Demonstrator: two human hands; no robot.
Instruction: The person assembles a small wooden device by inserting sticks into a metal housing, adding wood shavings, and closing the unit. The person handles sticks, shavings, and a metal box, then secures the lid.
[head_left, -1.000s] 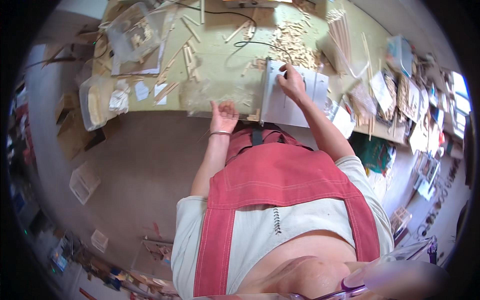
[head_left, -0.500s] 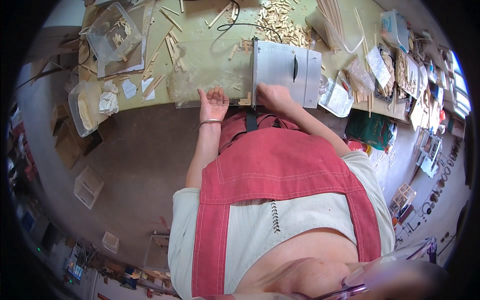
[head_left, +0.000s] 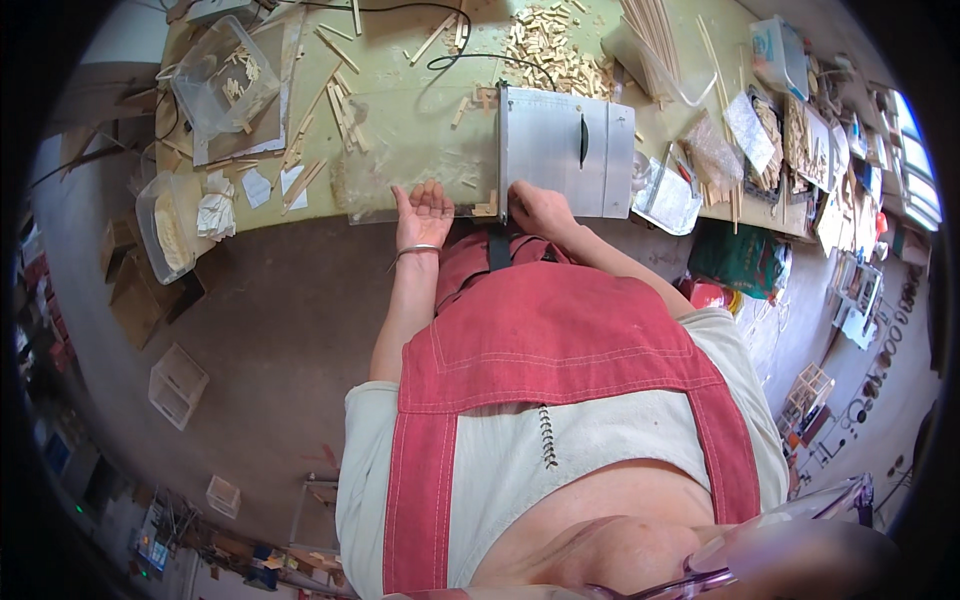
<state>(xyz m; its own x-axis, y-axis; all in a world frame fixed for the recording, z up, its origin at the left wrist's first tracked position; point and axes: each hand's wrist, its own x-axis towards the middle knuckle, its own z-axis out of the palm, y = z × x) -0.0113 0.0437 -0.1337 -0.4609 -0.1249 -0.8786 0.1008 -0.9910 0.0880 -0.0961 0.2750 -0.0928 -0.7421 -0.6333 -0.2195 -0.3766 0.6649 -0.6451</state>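
Observation:
My left hand (head_left: pixel 425 213) rests palm up with its fingers spread at the near edge of the green workbench (head_left: pixel 420 110), on a clear plastic sheet (head_left: pixel 375 180). A metal bangle sits on that wrist. My right hand (head_left: pixel 540 208) lies curled at the front left corner of a small silver saw table (head_left: pixel 560 150) with a dark slot. A small L-shaped wooden piece (head_left: pixel 487 207) lies between my hands, just left of the right one. Whether the right hand's fingers hold anything is hidden.
A heap of short wood offcuts (head_left: pixel 545 45) and a black cable (head_left: pixel 470 55) lie behind the saw table. Wooden strips (head_left: pixel 335 100), a clear tub (head_left: pixel 215 80) and paper scraps (head_left: pixel 250 185) lie to the left. Plastic bags (head_left: pixel 670 195) and long sticks (head_left: pixel 655 30) are to the right.
My right hand has drawn back from the top of the saw table to its front corner. My left hand has turned palm up at the bench edge. The view has shifted closer.

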